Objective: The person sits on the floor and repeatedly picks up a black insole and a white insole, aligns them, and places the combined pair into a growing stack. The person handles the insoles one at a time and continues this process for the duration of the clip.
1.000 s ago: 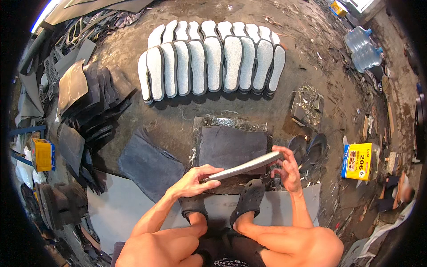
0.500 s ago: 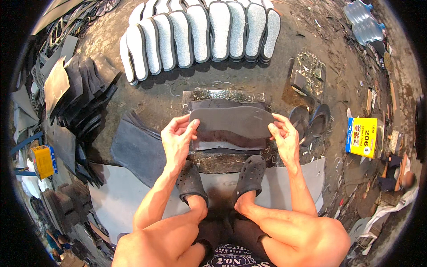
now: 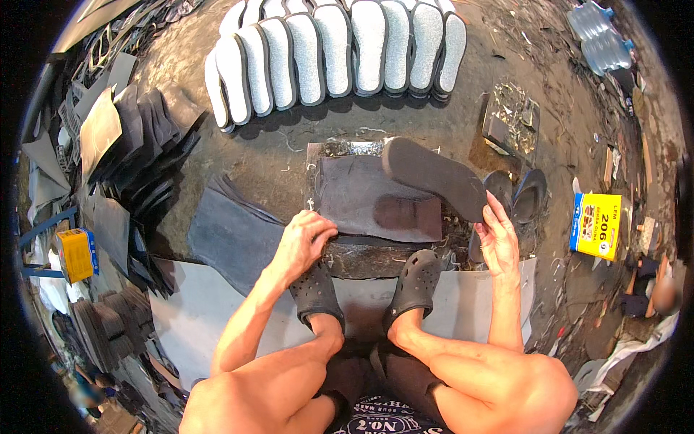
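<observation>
At the far left of the dirt floor, a stack of dark rubber sheets (image 3: 137,145) is leaning in a fan, and a small yellow box (image 3: 76,254) is sitting below it near the rim of the view. Just right of those, a loose dark sheet (image 3: 231,231) is lying flat on the ground, partly over a pale grey mat (image 3: 195,311). Across the top, a row of white soles (image 3: 332,54) is standing overlapped in an arc.

In the middle, the left hand (image 3: 302,242) is pressing down on the near left edge of the dark rubber sheet (image 3: 376,199) that is lying on a low work block; the fingers are curled together, knuckles up, gripping that edge. The person's 2 feet in dark clogs (image 3: 365,289) are resting on the grey mat just below the block.

To the right, the right hand (image 3: 499,242) is holding up a dark cut-out sole (image 3: 434,177), which is tilting over the right part of the sheet and casting a shadow on it. The fingers are pointing upward, close together, supporting the sole's near end; whether the thumb is pinching it I cannot tell.

Further right, a pair of dark sandals (image 3: 517,195) is lying on the ground, a yellow and blue box (image 3: 596,226) is beside them, and 2 clear bottles (image 3: 600,36) are lying at the top right.
</observation>
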Demonstrator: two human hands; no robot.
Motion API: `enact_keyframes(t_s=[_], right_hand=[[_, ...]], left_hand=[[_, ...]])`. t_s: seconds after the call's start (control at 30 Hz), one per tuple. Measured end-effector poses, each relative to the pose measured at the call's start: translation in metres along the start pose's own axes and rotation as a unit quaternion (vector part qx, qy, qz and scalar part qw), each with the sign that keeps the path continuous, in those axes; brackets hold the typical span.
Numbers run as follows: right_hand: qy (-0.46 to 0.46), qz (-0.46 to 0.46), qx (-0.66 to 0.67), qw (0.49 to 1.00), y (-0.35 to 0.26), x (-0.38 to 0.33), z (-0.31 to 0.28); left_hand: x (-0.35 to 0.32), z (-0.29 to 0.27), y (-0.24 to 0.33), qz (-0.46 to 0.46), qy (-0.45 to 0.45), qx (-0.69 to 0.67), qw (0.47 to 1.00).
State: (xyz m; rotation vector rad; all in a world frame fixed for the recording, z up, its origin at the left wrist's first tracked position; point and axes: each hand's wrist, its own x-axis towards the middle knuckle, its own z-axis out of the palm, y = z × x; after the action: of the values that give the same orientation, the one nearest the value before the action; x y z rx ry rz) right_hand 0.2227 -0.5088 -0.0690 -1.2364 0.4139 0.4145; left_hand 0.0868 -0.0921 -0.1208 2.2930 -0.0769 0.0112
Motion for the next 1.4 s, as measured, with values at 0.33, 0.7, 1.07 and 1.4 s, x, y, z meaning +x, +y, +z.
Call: enact_keyframes(t_s=[0.33,0.7,1.07,1.4], right_hand=[[-0.023,-0.026,-0.066,0.997,-0.014,0.001,0.041],[-0.05,-0.059,-0.25,0.965,0.051,0.005,0.043],[0.0,-0.097,-0.408,0.908,0.06,-0.003,0.044],[0.01,-0.108,-0.431,0.896,0.061,-0.003,0.049]], left_hand=[[0.048,-0.024,0.001,-0.3,-0.04,-0.219,0.928],[0.003,0.016,0.024,-0.328,0.21,-0.465,0.795],[-0.009,0.03,0.044,-0.4,0.222,-0.243,0.855],[-0.008,0.033,0.043,-0.369,0.241,-0.214,0.872]])
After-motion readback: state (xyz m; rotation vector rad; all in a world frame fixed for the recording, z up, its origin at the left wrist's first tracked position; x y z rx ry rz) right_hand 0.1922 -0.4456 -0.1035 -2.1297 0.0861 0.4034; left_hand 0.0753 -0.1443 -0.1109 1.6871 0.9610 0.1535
